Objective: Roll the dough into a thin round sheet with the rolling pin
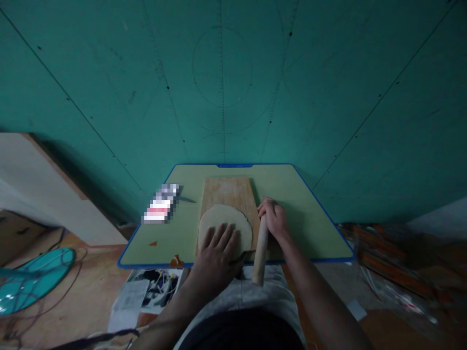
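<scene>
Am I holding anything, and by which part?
Your right hand holds a pale, cylindrical wooden rolling pin by its far end; your left hand grips nothing.

Dough sheet point(223, 215): pale, flat, roughly round, edge slightly uneven; lay on the near part of the wooden board point(226, 188), spanning most of its width, its near portion partly hidden under the left hand point(219, 255). Rolling pin point(260, 253): plain, light wood, cylindrical; far end gripped in the right hand point(274, 217), near end projecting past the near edge of the tabletop point(310, 218), right of the dough sheet.
</scene>
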Available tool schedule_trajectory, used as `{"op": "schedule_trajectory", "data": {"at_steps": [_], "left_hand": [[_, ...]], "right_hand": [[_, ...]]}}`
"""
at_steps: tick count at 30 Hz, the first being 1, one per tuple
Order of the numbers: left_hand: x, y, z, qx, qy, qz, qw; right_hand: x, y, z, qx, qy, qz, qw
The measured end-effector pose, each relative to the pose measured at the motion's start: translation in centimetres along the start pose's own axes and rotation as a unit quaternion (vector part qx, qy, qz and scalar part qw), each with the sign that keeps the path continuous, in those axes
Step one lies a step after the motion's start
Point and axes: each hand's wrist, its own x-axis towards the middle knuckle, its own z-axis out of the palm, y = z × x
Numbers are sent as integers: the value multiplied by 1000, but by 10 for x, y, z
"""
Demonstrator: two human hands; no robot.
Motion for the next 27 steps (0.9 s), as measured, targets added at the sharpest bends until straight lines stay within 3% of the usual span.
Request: {"op": "schedule_trajectory", "data": {"at_steps": [4,9,13,18,22,27], "left_hand": [[-11,-3,3,4,0,19,1000],[-8,-14,-12,-48,-30,53,997],[8,-18,-16,-96,-31,39,994],[40,-23,-6,-93,-31,24,995],[46,-25,0,-65,8,40,997],[19,-24,-2,-73,78,59,993]], "right_hand": [[0,2,0,1,0,1,1000],[0,3,0,2,1,1,1000],[0,1,0,1,3,0,1000],[0,-1,-1,-1,2,-3,1000],[0,-3,-2,-4,0,-6,1000],[0,-3,-2,0,-7,-8,1000]]}}
